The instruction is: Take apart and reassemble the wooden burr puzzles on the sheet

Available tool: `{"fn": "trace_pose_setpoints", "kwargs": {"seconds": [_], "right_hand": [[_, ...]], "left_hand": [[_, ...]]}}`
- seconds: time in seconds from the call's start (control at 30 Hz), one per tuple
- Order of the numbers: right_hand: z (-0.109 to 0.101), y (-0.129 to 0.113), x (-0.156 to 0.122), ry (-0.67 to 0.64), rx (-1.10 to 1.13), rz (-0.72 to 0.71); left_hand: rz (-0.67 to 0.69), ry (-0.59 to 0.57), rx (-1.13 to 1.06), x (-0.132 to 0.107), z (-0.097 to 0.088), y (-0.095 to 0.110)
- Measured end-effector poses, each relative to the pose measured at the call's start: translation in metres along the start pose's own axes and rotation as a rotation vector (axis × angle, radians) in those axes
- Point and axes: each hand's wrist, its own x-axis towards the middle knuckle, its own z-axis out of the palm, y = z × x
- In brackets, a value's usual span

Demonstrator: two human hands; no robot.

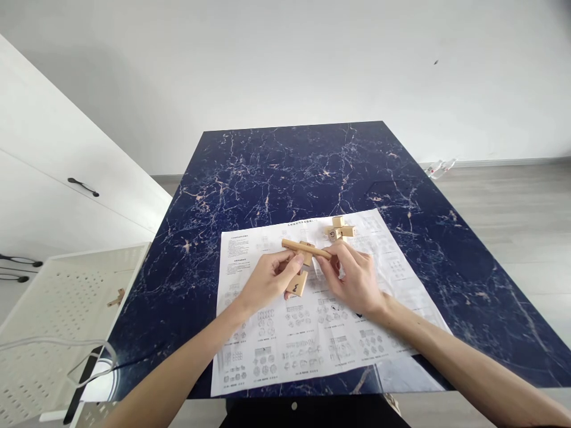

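Above the printed sheet (250, 356), my left hand (270, 274) pinches a numbered wooden puzzle block (297, 284) with dark writing on its lower face. A long wooden stick (297, 245) lies across the top of that block. My right hand (354, 276) has its thumb and fingers closed on the stick's right end. Just beyond the right hand, an interlocked wooden cross puzzle (344, 230) rests on the sheet's upper right. Fingers cover part of the joint between the block and the stick.
The sheet lies on a blue marbled table (276, 172). At the left stand a perforated cream basket (66, 297) with a small wooden piece (116, 297) in it, a white cable (49, 340) and a white cabinet (57, 148). Clear bottles (441, 168) are on the floor at right.
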Motion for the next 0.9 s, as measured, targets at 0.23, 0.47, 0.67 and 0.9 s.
{"fn": "trace_pose_setpoints", "kwargs": {"seconds": [0.23, 0.47, 0.67, 0.9], "right_hand": [[0.002, -0.001, -0.003, 0.002, -0.004, 0.020], [0.002, -0.005, -0.003, -0.017, 0.019, 0.074], [0.002, 0.001, -0.002, 0.011, 0.009, 0.181], [-0.003, 0.001, 0.004, -0.075, 0.197, 0.316]], "left_hand": [[-0.026, 0.034, 0.025, -0.001, -0.003, -0.004], [-0.025, 0.079, 0.006, -0.003, 0.001, -0.004], [-0.021, 0.058, 0.042, -0.009, 0.010, -0.001], [0.171, 0.113, 0.279, 0.000, -0.007, -0.003]]}}
